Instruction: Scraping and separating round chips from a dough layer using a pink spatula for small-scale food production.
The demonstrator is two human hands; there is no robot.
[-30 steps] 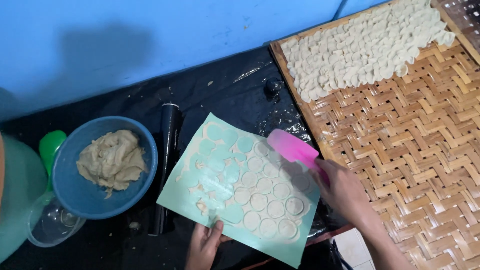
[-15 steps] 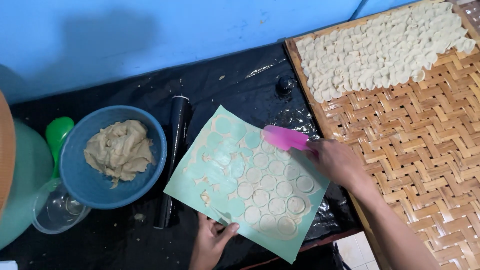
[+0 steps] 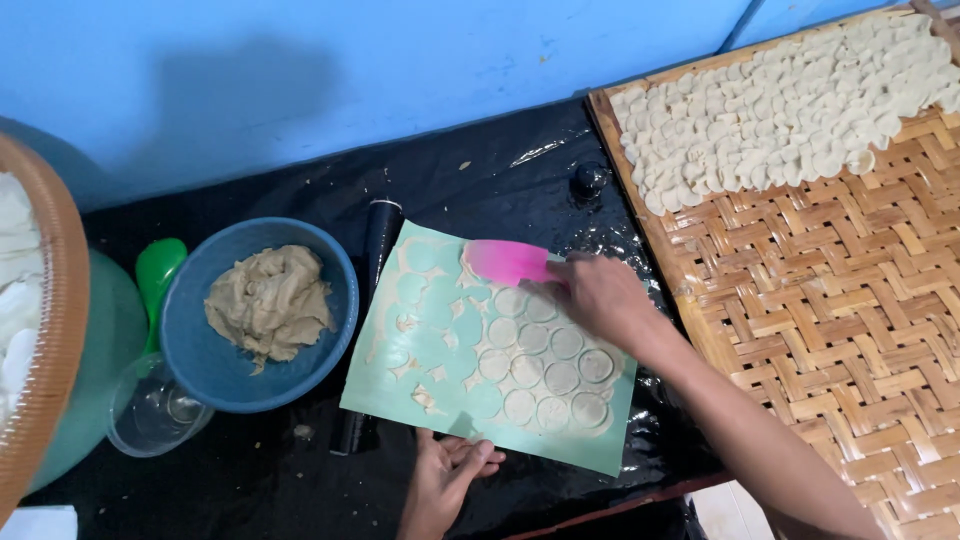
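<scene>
Gripping a pink scraper [image 3: 505,262], the right hand [image 3: 598,298] works its blade over the far part of a pale green mat [image 3: 400,385] dotted with cut dough rounds [image 3: 560,378]. The left hand [image 3: 445,482] pins the mat's near edge, fingers spread flat. A blue bowl [image 3: 330,340] of dough sits left; a woven tray [image 3: 850,300] of cut pieces lies right.

Worktop [image 3: 520,170] covered in black plastic sheeting, set against a blue wall. Lying directly on it: a pale green mat [image 3: 420,385] bearing cut dough discs, a black rolling pin [image 3: 378,232] partly under the mat, a blue bowl [image 3: 330,270] of dough, a clear glass [image 3: 150,412], and a woven bamboo tray [image 3: 850,300] at right.
</scene>
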